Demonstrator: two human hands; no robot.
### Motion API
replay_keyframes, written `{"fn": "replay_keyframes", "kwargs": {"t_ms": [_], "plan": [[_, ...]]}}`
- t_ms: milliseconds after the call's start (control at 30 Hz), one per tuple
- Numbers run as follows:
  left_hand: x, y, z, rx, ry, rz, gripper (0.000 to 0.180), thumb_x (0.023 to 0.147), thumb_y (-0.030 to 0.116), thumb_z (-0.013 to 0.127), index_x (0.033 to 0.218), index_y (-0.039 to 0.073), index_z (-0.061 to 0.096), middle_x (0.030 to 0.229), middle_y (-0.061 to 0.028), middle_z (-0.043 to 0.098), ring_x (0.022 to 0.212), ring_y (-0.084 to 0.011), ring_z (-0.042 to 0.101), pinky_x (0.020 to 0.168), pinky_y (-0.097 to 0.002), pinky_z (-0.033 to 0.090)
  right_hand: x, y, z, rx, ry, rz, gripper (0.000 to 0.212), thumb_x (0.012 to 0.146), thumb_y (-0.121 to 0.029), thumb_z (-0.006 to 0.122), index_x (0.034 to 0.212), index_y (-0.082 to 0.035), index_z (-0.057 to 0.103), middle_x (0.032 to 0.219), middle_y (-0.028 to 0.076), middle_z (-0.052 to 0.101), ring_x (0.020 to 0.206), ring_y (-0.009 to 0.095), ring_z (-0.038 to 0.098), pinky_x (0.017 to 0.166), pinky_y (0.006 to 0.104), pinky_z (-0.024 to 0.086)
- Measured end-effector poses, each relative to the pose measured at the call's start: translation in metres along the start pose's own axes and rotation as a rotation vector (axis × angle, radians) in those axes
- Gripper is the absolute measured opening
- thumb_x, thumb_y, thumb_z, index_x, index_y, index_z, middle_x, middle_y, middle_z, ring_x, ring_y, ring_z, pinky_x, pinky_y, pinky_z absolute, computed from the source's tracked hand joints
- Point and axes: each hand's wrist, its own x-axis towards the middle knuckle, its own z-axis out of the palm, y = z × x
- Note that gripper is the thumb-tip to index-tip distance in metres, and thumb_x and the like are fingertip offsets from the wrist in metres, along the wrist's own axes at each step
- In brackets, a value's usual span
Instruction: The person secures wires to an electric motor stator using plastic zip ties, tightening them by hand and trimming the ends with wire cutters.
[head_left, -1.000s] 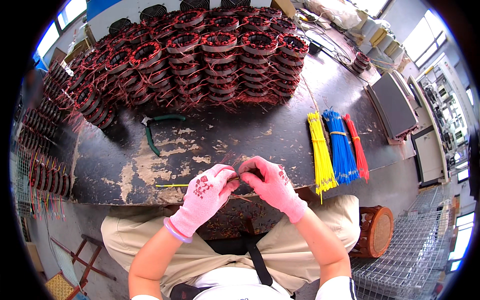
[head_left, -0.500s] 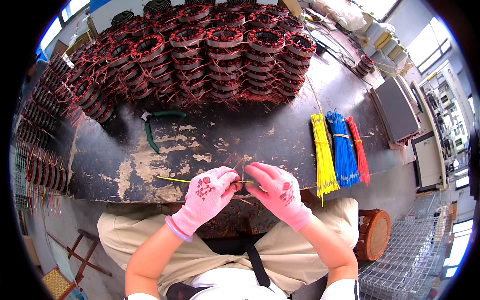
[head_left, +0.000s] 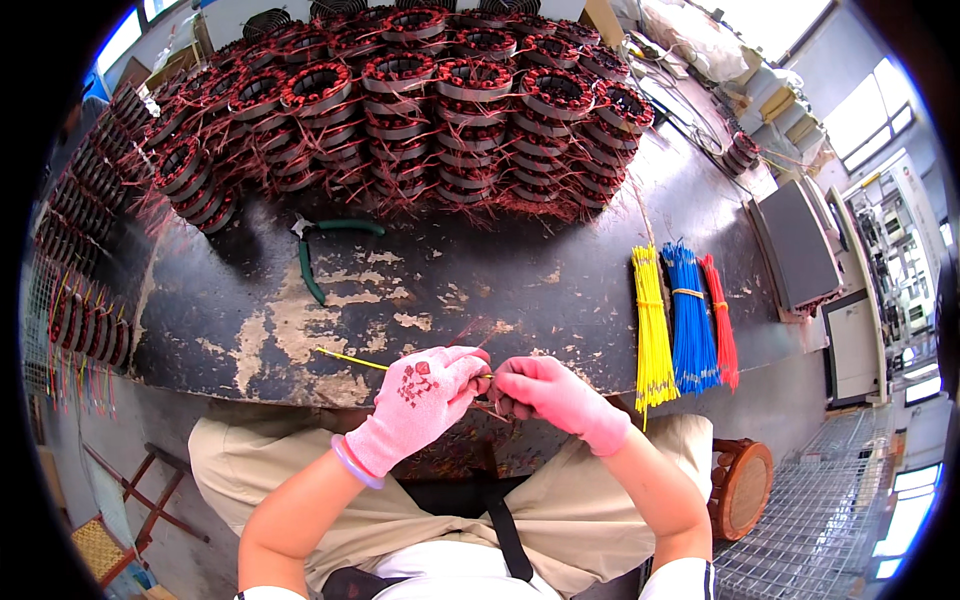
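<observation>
Both of my hands wear pink gloves and meet at the table's near edge. My left hand (head_left: 425,393) is closed round a yellow wire (head_left: 350,358), whose long end sticks out to the left over the tabletop. Close against it, my right hand (head_left: 560,397) is closed in a pinch where the wire's other end comes out of the left fingers. Fine reddish winding wires (head_left: 478,328) show faintly around the fingertips. What lies between and under the fingers is mostly hidden.
Stacked motor stators (head_left: 470,130) fill the back of the worn dark table (head_left: 450,270). Green-handled pliers (head_left: 312,262) lie ahead on the left. Bundles of yellow (head_left: 652,330), blue (head_left: 690,320) and red wires (head_left: 719,320) lie right. A wooden drum-shaped stool (head_left: 742,490) stands beside my knee.
My right fingers have come down and closed in a pinch at the wire's end; before, they were raised and spread. My left hand keeps its hold. The view has shifted slightly.
</observation>
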Motion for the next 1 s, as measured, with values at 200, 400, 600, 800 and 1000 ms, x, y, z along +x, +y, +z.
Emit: {"fn": "replay_keyframes", "kwargs": {"t_ms": [200, 400, 600, 800, 1000], "plan": [[-0.001, 0.001, 0.001, 0.007, 0.010, -0.012, 0.014, 0.083, 0.007, 0.069, 0.098, 0.008, 0.069, 0.107, -0.0058, 0.072, 0.088, -0.0276, 0.071, 0.077, -0.0377, 0.057, -0.014, 0.008, 0.008, -1.059, 0.449, -0.615, 0.035, 0.083, -0.019, 0.075, 0.116, -0.015, 0.063, 0.103, 0.005, 0.061, 0.097, 0.026, 0.064, 0.081, 0.0424, 0.052], [0.001, 0.003, -0.002, -0.007, -0.001, -0.024, 0.013, 0.084, 0.006, 0.069, 0.097, 0.008, 0.069, 0.106, -0.0053, 0.072, 0.087, -0.0273, 0.071, 0.074, -0.0372, 0.056, -0.011, 0.004, 0.011, -0.693, 0.449, -0.474, 0.029, 0.083, -0.014, 0.076, 0.110, -0.009, 0.069, 0.106, 0.009, 0.068, 0.089, 0.031, 0.068, 0.075, 0.0388, 0.054], [0.002, 0.004, -0.002, -0.011, 0.010, -0.014, 0.017, 0.081, 0.006, 0.071, 0.098, 0.009, 0.068, 0.108, -0.0055, 0.069, 0.087, -0.0282, 0.070, 0.073, -0.0383, 0.056, 0.000, 0.007, 0.000, -0.696, 0.267, -0.384, 0.017, 0.091, -0.021, 0.069, 0.101, -0.007, 0.071, 0.096, 0.013, 0.068, 0.091, 0.034, 0.068, 0.076, 0.0418, 0.054], [0.003, 0.009, -0.006, -0.015, -0.015, -0.047, 0.018, 0.081, 0.007, 0.072, 0.098, 0.011, 0.068, 0.109, -0.0055, 0.068, 0.088, -0.0278, 0.070, 0.072, -0.0374, 0.056, 0.048, -0.004, -0.022, -0.719, 0.348, -0.580, 0.015, 0.089, -0.019, 0.067, 0.096, -0.007, 0.072, 0.094, 0.013, 0.068, 0.091, 0.035, 0.067, 0.078, 0.0423, 0.054], [0.001, 0.001, -0.002, 0.046, -0.015, 0.010, 0.016, 0.082, 0.010, 0.072, 0.098, 0.010, 0.068, 0.107, -0.0059, 0.069, 0.088, -0.0290, 0.070, 0.073, -0.0391, 0.056, 0.057, -0.020, -0.014, -0.885, 0.518, -0.784, 0.022, 0.085, -0.019, 0.073, 0.104, -0.010, 0.071, 0.101, 0.009, 0.069, 0.093, 0.032, 0.067, 0.079, 0.0417, 0.055]]}}
